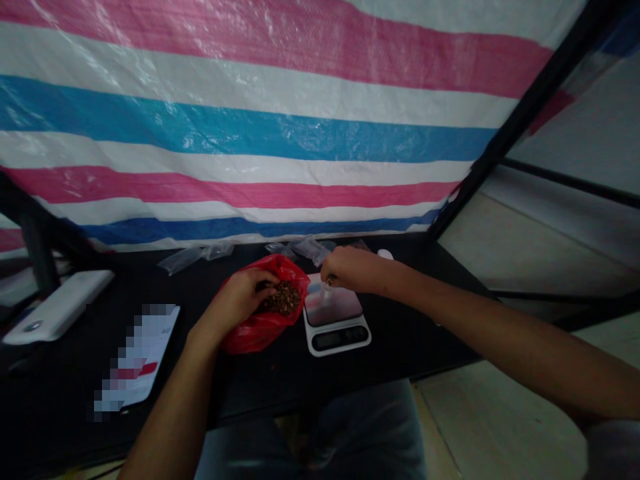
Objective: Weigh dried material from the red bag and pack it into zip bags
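Note:
A red plastic bag lies open on the desk, full of small brown pieces that look like seeds or beads. My left hand reaches into it from the left, thumb and forefinger apart, fingertips among the pieces and partly hidden. Right of the bag stands a white digital kitchen scale with a shiny top plate. On that plate is a small clear container. Just above its mouth is my right hand, fingers closed on a few of the brown pieces.
Crumpled clear plastic bags lie along the back of the black desk, with a small white round item nearby. A phone and a white device are on the left. A striped tarp hangs behind.

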The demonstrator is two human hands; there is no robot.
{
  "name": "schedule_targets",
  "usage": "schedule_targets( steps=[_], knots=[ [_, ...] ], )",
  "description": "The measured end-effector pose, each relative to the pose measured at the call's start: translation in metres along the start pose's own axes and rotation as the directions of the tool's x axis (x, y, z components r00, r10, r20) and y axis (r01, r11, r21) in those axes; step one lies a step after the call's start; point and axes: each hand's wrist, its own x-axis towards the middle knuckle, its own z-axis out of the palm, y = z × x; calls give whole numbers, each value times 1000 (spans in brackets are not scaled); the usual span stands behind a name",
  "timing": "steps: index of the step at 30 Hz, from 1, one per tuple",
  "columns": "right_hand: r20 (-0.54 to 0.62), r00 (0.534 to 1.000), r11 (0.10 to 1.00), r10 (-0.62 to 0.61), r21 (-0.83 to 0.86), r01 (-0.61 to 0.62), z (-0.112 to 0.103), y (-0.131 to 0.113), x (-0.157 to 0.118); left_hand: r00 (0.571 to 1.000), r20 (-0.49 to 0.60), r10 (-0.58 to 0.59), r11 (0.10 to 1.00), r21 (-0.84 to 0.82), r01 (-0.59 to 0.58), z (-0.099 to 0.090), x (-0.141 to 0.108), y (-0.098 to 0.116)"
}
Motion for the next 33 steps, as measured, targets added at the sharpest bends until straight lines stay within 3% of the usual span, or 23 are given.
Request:
schedule_targets(
  steps=[8, 24, 33],
  knots=[
    [67, 996, 998, -56, -35, 59, -4, -2, 3, 996, 46, 73, 993, -92, -68, 3, 1, -2],
    [12, 985, 979, -175, 110, 172, -2, 4, 1, 993, 81, 84, 995, -61, -79, 5, 2, -5],
    [-113, 972, 930, -207, 287, 231, 9, 14, 4, 992, 63, 105, 993, -58, -102, 3, 2, -1]
  ],
)
